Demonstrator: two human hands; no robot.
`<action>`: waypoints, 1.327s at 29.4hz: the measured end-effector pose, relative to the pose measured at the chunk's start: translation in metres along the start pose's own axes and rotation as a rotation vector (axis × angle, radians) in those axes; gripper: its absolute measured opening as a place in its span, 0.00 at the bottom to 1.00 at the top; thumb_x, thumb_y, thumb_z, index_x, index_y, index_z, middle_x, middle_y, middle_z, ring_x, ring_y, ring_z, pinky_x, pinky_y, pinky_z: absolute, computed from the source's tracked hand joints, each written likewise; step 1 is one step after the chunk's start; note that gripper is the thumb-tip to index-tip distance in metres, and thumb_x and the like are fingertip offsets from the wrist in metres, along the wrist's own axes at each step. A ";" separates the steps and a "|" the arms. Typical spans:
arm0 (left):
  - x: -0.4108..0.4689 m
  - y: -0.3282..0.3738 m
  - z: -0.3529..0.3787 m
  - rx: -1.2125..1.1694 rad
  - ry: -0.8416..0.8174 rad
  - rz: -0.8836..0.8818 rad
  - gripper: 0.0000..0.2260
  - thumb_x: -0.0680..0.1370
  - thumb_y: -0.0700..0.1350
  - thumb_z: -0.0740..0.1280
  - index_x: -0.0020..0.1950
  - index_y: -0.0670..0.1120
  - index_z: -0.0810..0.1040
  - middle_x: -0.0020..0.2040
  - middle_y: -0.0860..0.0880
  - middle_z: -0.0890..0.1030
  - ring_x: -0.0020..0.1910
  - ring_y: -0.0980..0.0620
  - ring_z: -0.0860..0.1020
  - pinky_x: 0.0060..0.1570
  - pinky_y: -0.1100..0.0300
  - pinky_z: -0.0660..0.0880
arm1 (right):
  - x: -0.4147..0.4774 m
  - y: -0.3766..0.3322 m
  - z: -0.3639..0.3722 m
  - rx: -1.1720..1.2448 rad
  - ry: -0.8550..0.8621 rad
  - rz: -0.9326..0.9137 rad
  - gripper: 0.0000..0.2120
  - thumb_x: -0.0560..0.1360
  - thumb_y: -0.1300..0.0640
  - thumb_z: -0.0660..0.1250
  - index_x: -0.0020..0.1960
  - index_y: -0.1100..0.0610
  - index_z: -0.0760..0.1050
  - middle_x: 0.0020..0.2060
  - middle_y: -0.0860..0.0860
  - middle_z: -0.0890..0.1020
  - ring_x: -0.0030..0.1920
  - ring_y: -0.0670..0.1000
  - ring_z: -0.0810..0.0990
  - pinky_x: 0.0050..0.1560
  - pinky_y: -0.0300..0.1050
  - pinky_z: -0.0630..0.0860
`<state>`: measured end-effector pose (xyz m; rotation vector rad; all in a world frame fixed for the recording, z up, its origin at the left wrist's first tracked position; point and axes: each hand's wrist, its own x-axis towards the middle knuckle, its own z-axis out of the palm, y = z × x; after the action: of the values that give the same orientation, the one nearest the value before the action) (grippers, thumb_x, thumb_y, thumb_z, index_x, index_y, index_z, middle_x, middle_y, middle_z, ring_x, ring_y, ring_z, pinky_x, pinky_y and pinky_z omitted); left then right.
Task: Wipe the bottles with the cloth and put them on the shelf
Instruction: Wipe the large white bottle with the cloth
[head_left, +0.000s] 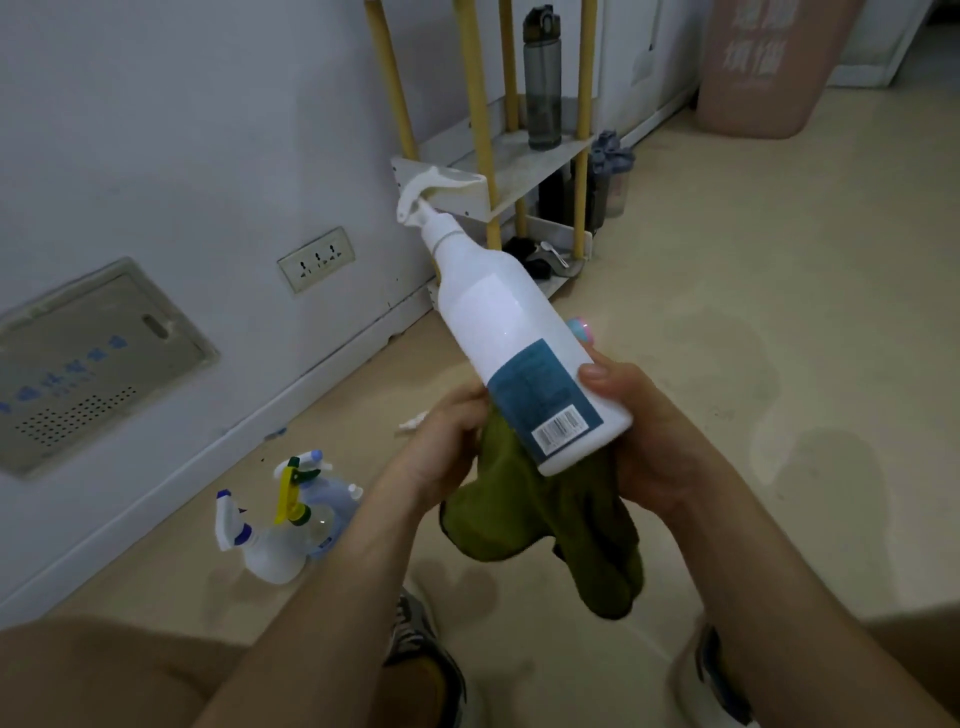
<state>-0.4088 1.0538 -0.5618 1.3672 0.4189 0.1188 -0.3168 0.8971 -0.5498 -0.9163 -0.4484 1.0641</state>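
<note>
A tall white spray bottle (506, 322) with a blue label is tilted in front of me, its trigger head pointing up and left. My right hand (639, 436) grips its base, thumb on the label. My left hand (441, 447) holds a green cloth (535, 525) against the bottle's lower side; the cloth hangs down under the base. Three small spray bottles (283, 525) stand on the floor at lower left. The shelf (524, 171), white boards on yellow poles, stands by the wall ahead, with a dark grey bottle (542, 78) on its upper board.
More dark bottles (608, 182) sit at the shelf's lower level, beside black items in its bottom tray. A pink bin (763, 67) stands at the back right. A wall socket (317, 258) and a vented panel (88, 364) are on the left wall. My knees and shoes show below.
</note>
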 end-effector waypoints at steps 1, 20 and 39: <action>0.001 -0.002 0.001 0.033 -0.071 -0.047 0.13 0.71 0.39 0.62 0.47 0.48 0.85 0.47 0.47 0.84 0.53 0.46 0.80 0.59 0.48 0.75 | -0.001 -0.005 -0.002 -0.034 -0.012 -0.006 0.45 0.49 0.45 0.83 0.65 0.52 0.75 0.49 0.56 0.83 0.46 0.54 0.84 0.41 0.46 0.81; -0.015 0.026 -0.043 1.054 -0.051 -0.166 0.06 0.74 0.42 0.69 0.48 0.52 0.81 0.44 0.48 0.82 0.43 0.54 0.80 0.47 0.55 0.80 | 0.002 0.000 -0.016 -1.073 0.663 -0.212 0.39 0.68 0.49 0.77 0.74 0.50 0.63 0.64 0.47 0.73 0.57 0.48 0.72 0.47 0.37 0.74; 0.018 0.012 0.035 0.223 0.576 0.263 0.18 0.79 0.54 0.62 0.67 0.63 0.63 0.60 0.54 0.73 0.57 0.53 0.75 0.62 0.52 0.73 | 0.005 0.040 0.004 -0.302 0.294 -0.060 0.37 0.65 0.58 0.77 0.71 0.46 0.69 0.61 0.54 0.81 0.58 0.54 0.82 0.56 0.53 0.81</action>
<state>-0.3773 1.0296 -0.5491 1.5966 0.7459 0.7115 -0.3397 0.9104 -0.5807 -1.2979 -0.3935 0.8016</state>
